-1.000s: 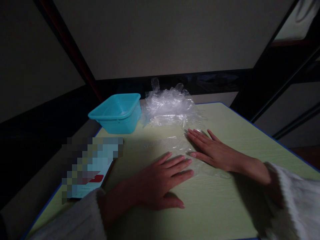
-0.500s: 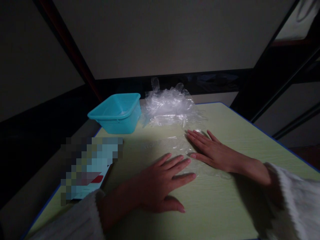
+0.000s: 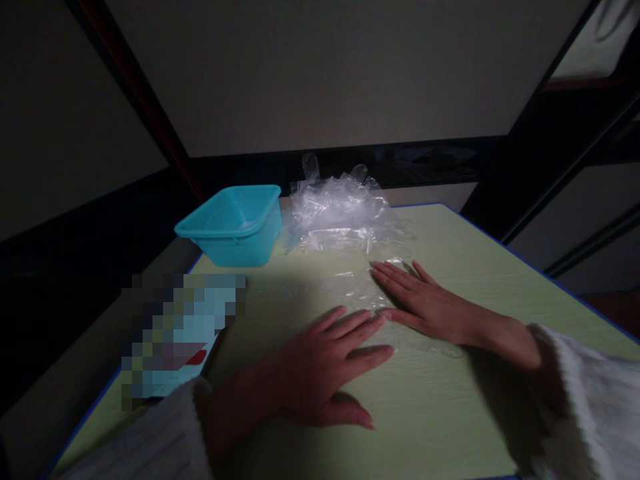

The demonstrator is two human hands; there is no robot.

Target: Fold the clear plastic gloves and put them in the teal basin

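Note:
A thin, clear disposable plastic glove (image 3: 345,288) lies spread flat on the table, its outline faint. My left hand (image 3: 327,370) rests palm down over its near side, fingers apart. Palm down on its right part lies my right hand (image 3: 425,300), fingers stretched out and thumb towards the left hand's fingertips. Neither hand grips anything. Behind them is a crumpled heap of clear plastic gloves (image 3: 340,207), some finger shapes sticking up.
A turquoise plastic basket (image 3: 235,250) stands at the back left, beside the heap. Nearer on the left lies a device with a lit screen (image 3: 200,333), mostly pixelated. The pale table (image 3: 450,413) has a blue edge and meets a panelled wall behind.
My left hand has slid slightly to the right, bringing its fingertips closer to my right thumb. My right hand has hardly moved, and the heap and basket stay put.

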